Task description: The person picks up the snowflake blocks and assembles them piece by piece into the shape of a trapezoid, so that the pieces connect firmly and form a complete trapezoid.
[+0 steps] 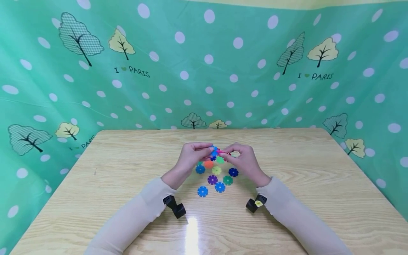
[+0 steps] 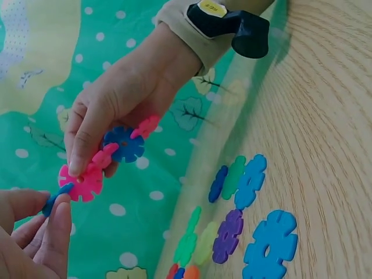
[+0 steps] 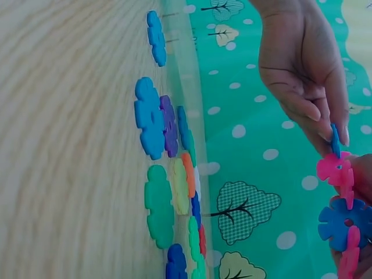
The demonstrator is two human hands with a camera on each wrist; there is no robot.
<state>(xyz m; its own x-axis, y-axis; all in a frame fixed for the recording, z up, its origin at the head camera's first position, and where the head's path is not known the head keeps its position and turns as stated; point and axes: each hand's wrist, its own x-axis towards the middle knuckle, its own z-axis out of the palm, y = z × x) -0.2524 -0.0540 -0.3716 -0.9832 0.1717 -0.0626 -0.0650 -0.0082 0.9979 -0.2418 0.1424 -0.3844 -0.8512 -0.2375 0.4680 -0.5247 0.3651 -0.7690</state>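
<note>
Near the far side of the table my left hand point(image 1: 192, 154) pinches a blue notched building disc point(image 2: 56, 198) between thumb and fingers. My right hand point(image 1: 244, 161) grips a short chain of discs. In the left wrist view the chain shows a pink disc point(image 2: 81, 183), another pink one point(image 2: 105, 156) set crosswise, a blue disc point(image 2: 124, 145) and a pink disc point(image 2: 145, 126) at its far end. The left hand's blue disc meets the edge of the first pink disc, seen edge-on in the right wrist view. Fingers hide part of the chain.
Below the hands, loose notched discs lie spread on the wooden table point(image 1: 127, 170): several blue, a purple one point(image 1: 212, 180), a yellow one point(image 1: 216, 170), an orange one point(image 1: 208, 164) and green ones. A green dotted curtain point(image 1: 204, 71) hangs behind the table.
</note>
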